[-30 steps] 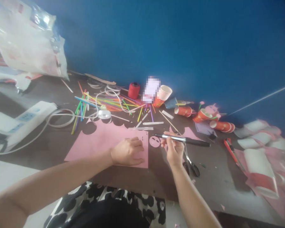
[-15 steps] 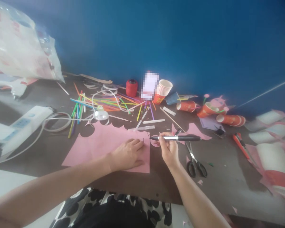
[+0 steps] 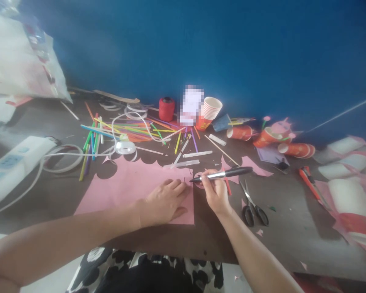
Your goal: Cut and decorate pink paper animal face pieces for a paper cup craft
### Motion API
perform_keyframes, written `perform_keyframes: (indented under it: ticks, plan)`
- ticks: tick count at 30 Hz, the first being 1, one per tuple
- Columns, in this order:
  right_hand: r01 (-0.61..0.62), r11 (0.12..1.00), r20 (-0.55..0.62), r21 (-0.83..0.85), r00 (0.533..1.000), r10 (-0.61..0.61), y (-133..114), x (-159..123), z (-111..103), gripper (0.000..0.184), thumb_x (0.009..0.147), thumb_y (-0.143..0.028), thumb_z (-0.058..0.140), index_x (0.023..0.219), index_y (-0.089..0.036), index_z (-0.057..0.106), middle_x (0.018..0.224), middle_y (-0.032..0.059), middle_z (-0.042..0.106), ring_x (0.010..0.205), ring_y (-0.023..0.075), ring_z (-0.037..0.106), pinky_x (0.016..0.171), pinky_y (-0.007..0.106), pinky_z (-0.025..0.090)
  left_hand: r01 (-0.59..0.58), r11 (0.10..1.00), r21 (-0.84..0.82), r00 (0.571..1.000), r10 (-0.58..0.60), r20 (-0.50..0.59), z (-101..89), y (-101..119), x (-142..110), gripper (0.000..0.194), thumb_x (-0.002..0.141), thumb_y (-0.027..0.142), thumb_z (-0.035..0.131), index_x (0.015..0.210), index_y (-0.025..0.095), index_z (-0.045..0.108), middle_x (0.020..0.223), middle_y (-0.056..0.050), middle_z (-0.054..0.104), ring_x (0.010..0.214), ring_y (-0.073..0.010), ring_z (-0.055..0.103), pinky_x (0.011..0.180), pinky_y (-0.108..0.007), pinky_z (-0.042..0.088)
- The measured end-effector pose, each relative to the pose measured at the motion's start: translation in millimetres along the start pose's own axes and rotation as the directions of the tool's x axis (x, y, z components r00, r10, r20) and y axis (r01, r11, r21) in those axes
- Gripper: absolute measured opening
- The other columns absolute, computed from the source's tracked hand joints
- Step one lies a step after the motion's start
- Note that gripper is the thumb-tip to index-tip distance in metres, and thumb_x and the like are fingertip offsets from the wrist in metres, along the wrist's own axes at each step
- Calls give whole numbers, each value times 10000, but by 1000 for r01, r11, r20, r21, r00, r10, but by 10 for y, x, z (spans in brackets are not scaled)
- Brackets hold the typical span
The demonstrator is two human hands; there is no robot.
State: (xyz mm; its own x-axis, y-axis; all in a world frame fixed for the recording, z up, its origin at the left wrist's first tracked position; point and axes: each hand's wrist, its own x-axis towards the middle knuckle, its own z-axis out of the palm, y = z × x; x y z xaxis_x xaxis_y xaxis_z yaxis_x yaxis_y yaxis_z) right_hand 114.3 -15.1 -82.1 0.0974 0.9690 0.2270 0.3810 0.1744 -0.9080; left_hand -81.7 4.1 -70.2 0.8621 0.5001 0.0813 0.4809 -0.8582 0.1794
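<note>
My left hand (image 3: 164, 202) lies flat with its fingers stretched out on a pink sheet of paper (image 3: 116, 185), whose far edge has rounded cut-outs. Pinched in my right hand (image 3: 216, 193) is a black and silver marker pen (image 3: 218, 175). Its tip is at the sheet's right edge, close to small dark marks near the upper right corner. A small round pink paper piece (image 3: 199, 181) is partly hidden behind the pen and fingers. Scissors (image 3: 252, 205) with black handles lie slightly apart, to the right of my right hand.
Colourful sticks (image 3: 134, 131), a red thread spool (image 3: 166, 109) and stacked paper cups (image 3: 212, 108) stand or lie at the back. A power strip (image 3: 20, 162) with white cables is left. Red cups (image 3: 295, 149), a red cutter (image 3: 312, 185) and a white roll-like piece (image 3: 347, 199) are right.
The marker has tilted, its rear end rising, and its tip has moved slightly down and left to the sheet's edge. The left hand stays on the paper. The view has shifted a little.
</note>
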Motion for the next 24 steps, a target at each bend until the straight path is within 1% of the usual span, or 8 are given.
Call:
perform_keyframes:
  ticks: [3,8,16,24]
  plan:
    - [7,999,-9,-33,1000,-7,3,-2,-1,140,894,-311,478,918,-186,535,864,54,609,723,160,618,690,298,529,-4,1000,-5,1000,4,13,-1,-11,-1,522,848,436,509,1268,135,434,1133,-107,524,1048,-259,463,912,-393,378]
    - [19,997,-9,-75,1000,-20,4,-9,7,138,893,-309,481,908,-187,543,852,53,606,730,163,618,681,294,526,8,1000,-23,1000,-8,7,10,-18,0,513,842,446,514,1256,152,442,1137,-112,516,1068,-270,455,910,-398,375]
    - [3,999,-7,-49,1000,-4,13,-12,16,142,893,-321,489,923,-192,541,864,59,606,744,168,627,685,301,540,13,999,-35,1000,-12,14,-13,-15,5,544,834,435,533,1272,129,427,1156,-119,510,1087,-272,443,924,-403,372]
    - [18,999,2,-49,1000,-18,38,-21,16,108,892,-286,497,933,-199,545,885,62,603,752,171,624,690,310,532,28,999,-19,999,-27,47,-59,1,8,515,844,431,519,1252,122,459,1140,-115,512,1066,-270,450,902,-402,385]
